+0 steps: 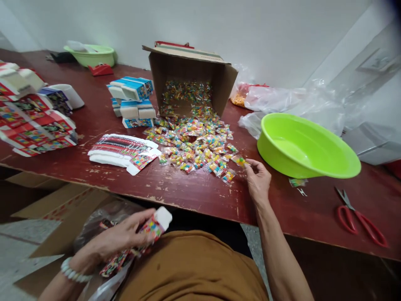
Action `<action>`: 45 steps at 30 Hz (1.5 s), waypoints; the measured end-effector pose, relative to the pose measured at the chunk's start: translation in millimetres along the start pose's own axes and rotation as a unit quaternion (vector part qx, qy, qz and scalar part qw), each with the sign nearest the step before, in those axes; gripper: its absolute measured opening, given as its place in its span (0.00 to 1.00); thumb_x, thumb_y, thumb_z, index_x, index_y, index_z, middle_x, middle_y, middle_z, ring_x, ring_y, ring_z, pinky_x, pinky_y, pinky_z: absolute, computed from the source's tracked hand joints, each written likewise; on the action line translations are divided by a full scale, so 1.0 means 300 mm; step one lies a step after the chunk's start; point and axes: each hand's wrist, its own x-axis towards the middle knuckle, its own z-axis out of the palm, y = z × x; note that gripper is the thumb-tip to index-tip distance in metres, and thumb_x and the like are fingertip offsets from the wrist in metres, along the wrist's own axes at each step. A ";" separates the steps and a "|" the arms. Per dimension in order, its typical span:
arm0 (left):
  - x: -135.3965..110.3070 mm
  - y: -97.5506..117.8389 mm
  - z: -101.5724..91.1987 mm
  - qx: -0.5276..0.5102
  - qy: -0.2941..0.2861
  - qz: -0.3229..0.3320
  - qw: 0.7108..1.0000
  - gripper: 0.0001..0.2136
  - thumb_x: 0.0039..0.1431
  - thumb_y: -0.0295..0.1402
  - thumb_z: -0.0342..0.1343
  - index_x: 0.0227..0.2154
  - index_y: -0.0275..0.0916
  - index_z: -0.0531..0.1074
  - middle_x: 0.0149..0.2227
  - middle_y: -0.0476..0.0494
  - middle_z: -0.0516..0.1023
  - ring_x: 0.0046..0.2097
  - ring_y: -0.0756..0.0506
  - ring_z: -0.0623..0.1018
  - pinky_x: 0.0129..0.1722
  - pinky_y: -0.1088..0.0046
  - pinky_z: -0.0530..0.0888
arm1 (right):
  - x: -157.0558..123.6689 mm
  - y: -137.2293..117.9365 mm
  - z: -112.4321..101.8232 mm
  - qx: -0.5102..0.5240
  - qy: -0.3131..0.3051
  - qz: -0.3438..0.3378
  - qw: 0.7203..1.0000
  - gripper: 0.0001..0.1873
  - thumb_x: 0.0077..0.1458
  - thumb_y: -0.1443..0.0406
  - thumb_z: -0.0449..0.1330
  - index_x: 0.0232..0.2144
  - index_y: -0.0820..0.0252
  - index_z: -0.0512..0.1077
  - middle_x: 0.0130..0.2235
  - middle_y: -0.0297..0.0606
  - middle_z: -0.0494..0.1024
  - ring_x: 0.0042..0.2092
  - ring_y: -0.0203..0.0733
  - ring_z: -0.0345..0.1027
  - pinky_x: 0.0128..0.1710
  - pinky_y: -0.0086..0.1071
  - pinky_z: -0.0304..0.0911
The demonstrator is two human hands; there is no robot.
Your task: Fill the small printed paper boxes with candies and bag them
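Our left hand (125,236), with a pale beaded bracelet (75,271) at its wrist, is low in front of our body, its fingers curled around a small red printed candy box (153,225). The box is tilted, its white end flap towards the table. Our right hand (259,180) is over the near part of the dark red table (194,202), thumb and forefinger pinched together on one clear candy packet (239,161) with colourful sweets inside. We see this packet at the right edge of a heap of similar packets (197,146), which spreads from the mouth of a cardboard carton (230,81) lying on its side.

Left of the heap we have a stack of flattened red cartons (122,150), with bundled blue boxes (134,100) behind it and bundled red boxes (37,125) farther left. At the back left are a pale green basin (100,58) and a red tape dispenser (100,70).

To the right of our right hand is a bright green basin (278,156), with a single packet (298,182) just beside its near edge, next to a small white H-shaped piece (302,192). Red-handled scissors (355,215) lie farther right, blades slightly apart. Behind the basin we see clear plastic bags (291,100).
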 end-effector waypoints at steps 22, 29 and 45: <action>0.108 0.099 0.182 0.084 0.124 0.175 0.973 0.16 0.50 0.26 0.51 0.43 0.41 0.66 0.32 0.52 0.68 0.32 0.49 0.66 0.32 0.75 0.65 | -0.271 -0.323 0.151 0.107 -0.416 -0.196 0.882 0.07 0.58 0.70 0.57 0.39 0.56 0.73 0.36 0.36 0.77 0.37 0.38 0.72 0.38 0.32 0.66; 0.109 0.094 0.210 -0.200 0.102 0.154 0.962 0.18 0.59 0.47 0.52 0.45 0.39 0.68 0.30 0.47 0.74 0.28 0.48 0.72 0.27 0.73 0.70 | -0.297 -0.306 0.171 0.177 -0.382 -0.036 0.906 0.09 0.59 0.60 0.59 0.41 0.55 0.73 0.41 0.37 0.77 0.43 0.40 0.69 0.45 0.35 0.65; 0.137 0.096 0.241 -0.310 0.148 0.133 0.930 0.16 0.52 0.45 0.59 0.38 0.39 0.73 0.26 0.48 0.77 0.23 0.47 0.74 0.21 0.74 0.71 | -0.366 -0.289 0.199 0.186 -0.384 -0.047 0.903 0.07 0.56 0.64 0.59 0.38 0.56 0.75 0.36 0.37 0.77 0.35 0.39 0.69 0.37 0.33 0.67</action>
